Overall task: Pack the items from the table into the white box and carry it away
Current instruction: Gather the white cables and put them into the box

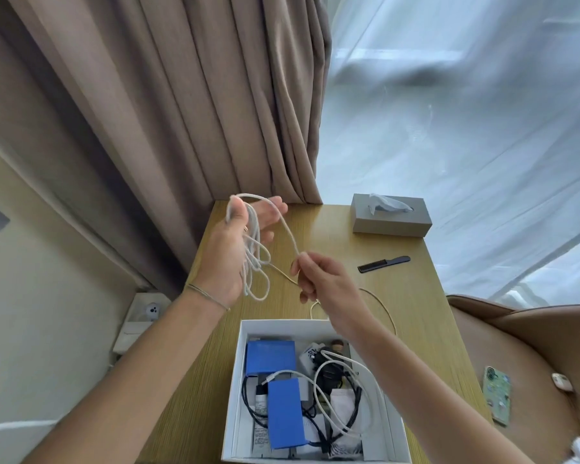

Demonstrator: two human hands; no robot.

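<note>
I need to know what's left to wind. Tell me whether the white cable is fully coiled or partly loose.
Partly loose. Loops of the white cable hang from the left hand; the right hand pinches it, and its tail trails across the table.

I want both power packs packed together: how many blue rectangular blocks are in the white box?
2: one blue block at the white box's far-left corner, one blue block nearer, mid-box. Cables may hide more.

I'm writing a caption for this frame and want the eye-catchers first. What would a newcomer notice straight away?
First, the white cable looped over the raised left hand, with the right hand pinching its free end above the wooden table. Next, the open white box at the near edge, already holding two blue packs and tangled cords. Farther back sit a grey tissue box and a black comb.
</note>
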